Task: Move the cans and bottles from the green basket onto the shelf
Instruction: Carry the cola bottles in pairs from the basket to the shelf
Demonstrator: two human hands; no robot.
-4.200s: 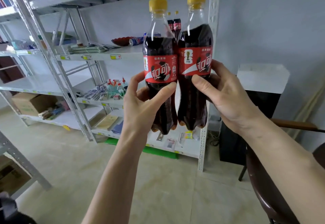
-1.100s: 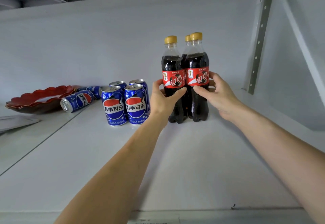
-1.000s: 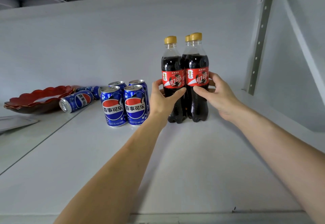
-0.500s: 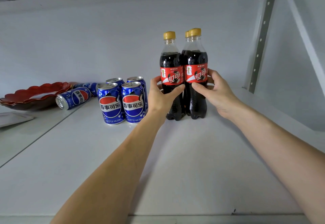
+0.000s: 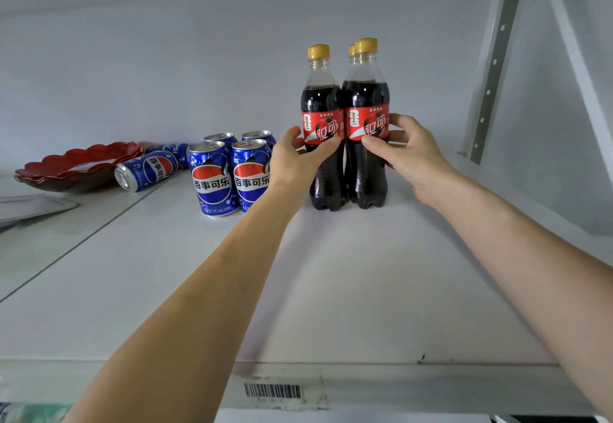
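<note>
Two dark cola bottles with red labels and yellow caps stand upright side by side on the white shelf (image 5: 331,290). My left hand (image 5: 298,157) grips the left bottle (image 5: 320,100), with the thumb across the front below the label. My right hand (image 5: 404,147) grips the right bottle (image 5: 366,97) at label height, thumb in front and fingers round its right side. A third bottle's cap (image 5: 351,50) peeks out from behind them. Several blue Pepsi cans (image 5: 212,180) stand upright just left of my left hand. The green basket is out of sight.
Two more blue cans (image 5: 146,170) lie on their sides further left, beside a red scalloped dish (image 5: 76,165). A perforated metal upright (image 5: 491,67) rises at the right. A barcode label (image 5: 272,391) sits on the shelf's front edge. The shelf's near part is bare.
The two bottles, carried in the air 4.2 s ago, now stand on the shelf in front of the third one. Over the last second both hands have stayed on them.
</note>
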